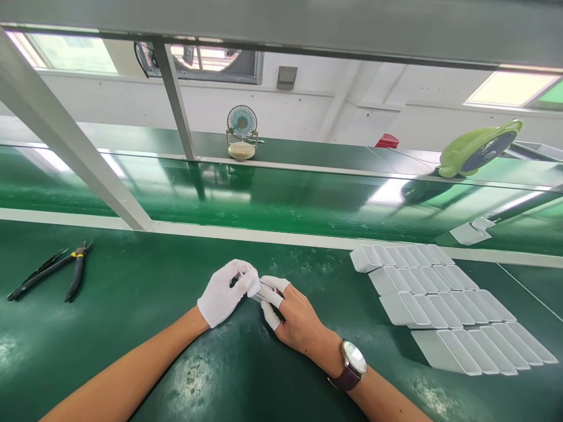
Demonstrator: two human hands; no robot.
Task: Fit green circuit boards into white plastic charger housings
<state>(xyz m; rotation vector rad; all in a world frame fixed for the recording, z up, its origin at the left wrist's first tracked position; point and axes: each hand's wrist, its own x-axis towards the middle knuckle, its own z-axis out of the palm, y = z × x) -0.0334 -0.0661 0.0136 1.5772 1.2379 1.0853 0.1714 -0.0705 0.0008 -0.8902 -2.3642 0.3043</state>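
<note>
My left hand (224, 293), in a white glove, and my right hand (292, 316), with white finger cots and a wristwatch, meet over the green bench (132, 328). Together they pinch a small slim metal piece (259, 288) between the fingertips. What exactly the piece is cannot be told at this size. Several rows of white plastic parts (440, 305) lie overlapped to the right of my right hand.
Black pliers (75, 272) and another dark tool (37, 275) lie at the left. A green conveyor belt (281, 199) runs behind the bench. A small desk fan (241, 132) and a green fan (477, 149) stand beyond it. A slanted metal strut (74, 152) crosses at left.
</note>
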